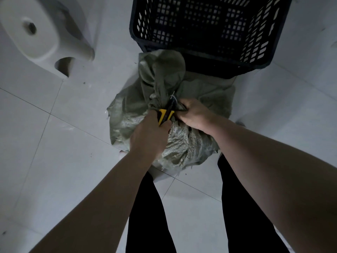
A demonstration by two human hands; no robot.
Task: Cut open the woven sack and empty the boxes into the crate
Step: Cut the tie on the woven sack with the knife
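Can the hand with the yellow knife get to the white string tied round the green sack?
Probably yes. The left hand holds the yellow-and-black utility knife right below the thin white tie on the grey-green woven sack; nothing blocks it.

- Dim, cool, bluish light overall; the forearms read dark and underexposed.
- The white floor tiles [54, 143] are the brightest area, with no hard glare.
- Shadows are soft and diffuse; the dark crate [209, 33] loses detail inside.
- Wide-angle distortion bends tile seams and stretches the arms near the edges.
- The white stool [36, 33] at the upper left looks slightly soft.
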